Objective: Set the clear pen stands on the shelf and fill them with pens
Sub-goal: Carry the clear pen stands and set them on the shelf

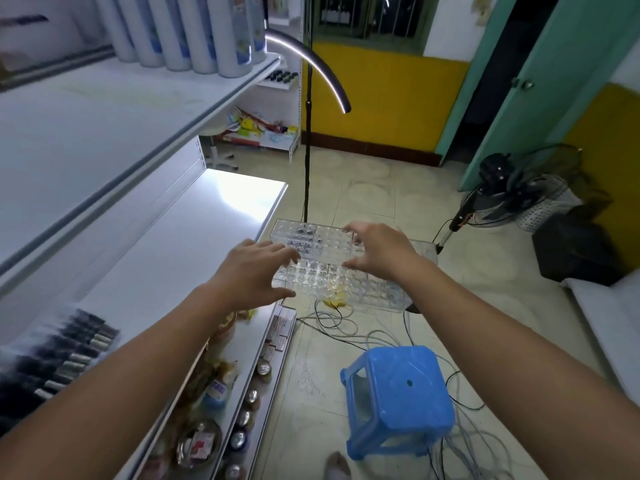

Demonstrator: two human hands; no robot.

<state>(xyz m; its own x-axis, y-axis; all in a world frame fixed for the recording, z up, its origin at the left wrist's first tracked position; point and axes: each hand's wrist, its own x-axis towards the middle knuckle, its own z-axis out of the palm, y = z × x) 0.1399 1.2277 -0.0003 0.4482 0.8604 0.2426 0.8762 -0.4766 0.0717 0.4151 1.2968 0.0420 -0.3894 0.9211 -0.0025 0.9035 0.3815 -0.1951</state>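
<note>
Several clear pen stands with rows of round holes sit stacked just off the shelf's front right corner: a higher one (311, 235), a lower one (311, 277) and another to the right (384, 292). My left hand (256, 271) reaches over the lower stand's left edge with fingers spread and the thumb below that edge. My right hand (377, 251) hovers over the stands' right side, fingers and thumb apart. Neither hand plainly grips anything. A row of dark pens with silver ends (69, 355) lies blurred on the white middle shelf (194, 244) at the left.
A blue plastic stool (401, 393) stands on the tiled floor among loose cables (346, 327). A black lamp pole (306, 150) rises behind the stands. A floor fan (512, 195) is at the right. The lower shelf (242, 393) holds small goods; white cylinders (194, 32) fill the top shelf.
</note>
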